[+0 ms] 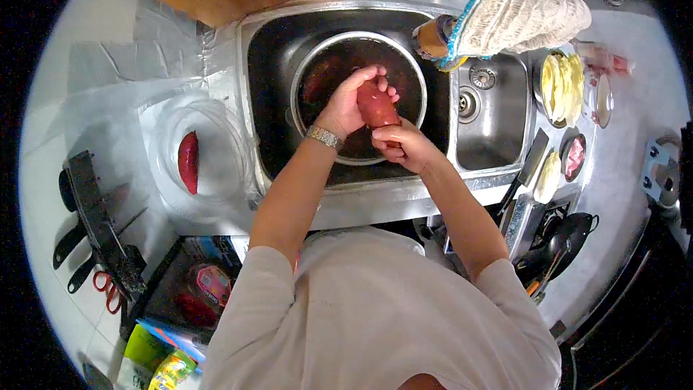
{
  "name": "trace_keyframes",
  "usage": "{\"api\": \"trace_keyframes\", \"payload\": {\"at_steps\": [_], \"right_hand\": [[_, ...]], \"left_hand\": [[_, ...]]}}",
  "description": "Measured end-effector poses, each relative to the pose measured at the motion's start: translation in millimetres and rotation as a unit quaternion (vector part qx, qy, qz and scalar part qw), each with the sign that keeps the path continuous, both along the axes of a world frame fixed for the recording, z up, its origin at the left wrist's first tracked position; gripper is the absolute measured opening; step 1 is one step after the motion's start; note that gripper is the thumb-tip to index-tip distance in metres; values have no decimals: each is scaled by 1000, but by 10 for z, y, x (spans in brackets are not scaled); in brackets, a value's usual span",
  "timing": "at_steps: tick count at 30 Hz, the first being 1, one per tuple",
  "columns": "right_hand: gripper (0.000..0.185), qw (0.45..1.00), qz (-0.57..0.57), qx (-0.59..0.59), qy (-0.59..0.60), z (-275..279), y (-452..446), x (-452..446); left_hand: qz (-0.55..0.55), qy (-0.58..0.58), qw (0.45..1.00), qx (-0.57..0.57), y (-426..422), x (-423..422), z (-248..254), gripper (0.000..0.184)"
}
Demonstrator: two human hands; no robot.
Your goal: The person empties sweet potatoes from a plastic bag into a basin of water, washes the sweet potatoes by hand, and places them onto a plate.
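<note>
A large red sweet potato (377,106) is held between both hands above a round metal basin (424,94) of dark water, which stands in the big sink (271,50). My left hand (348,104), with a watch at the wrist, curls around its upper left side. Around its lower end my right hand (404,142) is closed. Under the water at the basin's left, a reddish shape shows dimly. Another red sweet potato (188,162) lies in a clear bowl (162,166) on the counter to the left.
A cloth-covered faucet (516,20) reaches over the sink divider. Right of the small sink (498,130) are a cleaver (535,153), cabbage leaves (563,87), a dish of meat (574,157) and a black wok (570,245). Knives (70,242) and red scissors (108,291) hang at the left.
</note>
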State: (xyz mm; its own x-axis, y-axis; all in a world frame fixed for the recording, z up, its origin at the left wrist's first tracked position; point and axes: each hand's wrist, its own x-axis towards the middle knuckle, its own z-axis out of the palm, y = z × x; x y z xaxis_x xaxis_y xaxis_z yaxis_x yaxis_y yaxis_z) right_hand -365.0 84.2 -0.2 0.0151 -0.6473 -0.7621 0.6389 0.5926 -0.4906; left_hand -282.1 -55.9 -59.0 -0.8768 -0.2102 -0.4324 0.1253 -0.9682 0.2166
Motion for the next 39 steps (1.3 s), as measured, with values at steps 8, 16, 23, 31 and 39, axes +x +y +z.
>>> {"api": "trace_keyframes", "payload": {"at_steps": [8,16,23,31,39], "right_hand": [[52,715,187,18,674,-102,-55,132],[56,699,147,10,700,-77,-6,128],[57,715,162,16,680,65,-47,154],[55,719,149,3,679,39,-1,84],[61,719,146,-64,676,-178,-24,224]], "left_hand": [[74,-196,929,-306,352,-8,153,52],[66,-180,849,-492,331,59,407,48],[58,-140,918,-366,198,70,257,35],[-10,-15,907,-421,253,199,501,57],[75,-238,922,-296,180,-21,244,32]]}}
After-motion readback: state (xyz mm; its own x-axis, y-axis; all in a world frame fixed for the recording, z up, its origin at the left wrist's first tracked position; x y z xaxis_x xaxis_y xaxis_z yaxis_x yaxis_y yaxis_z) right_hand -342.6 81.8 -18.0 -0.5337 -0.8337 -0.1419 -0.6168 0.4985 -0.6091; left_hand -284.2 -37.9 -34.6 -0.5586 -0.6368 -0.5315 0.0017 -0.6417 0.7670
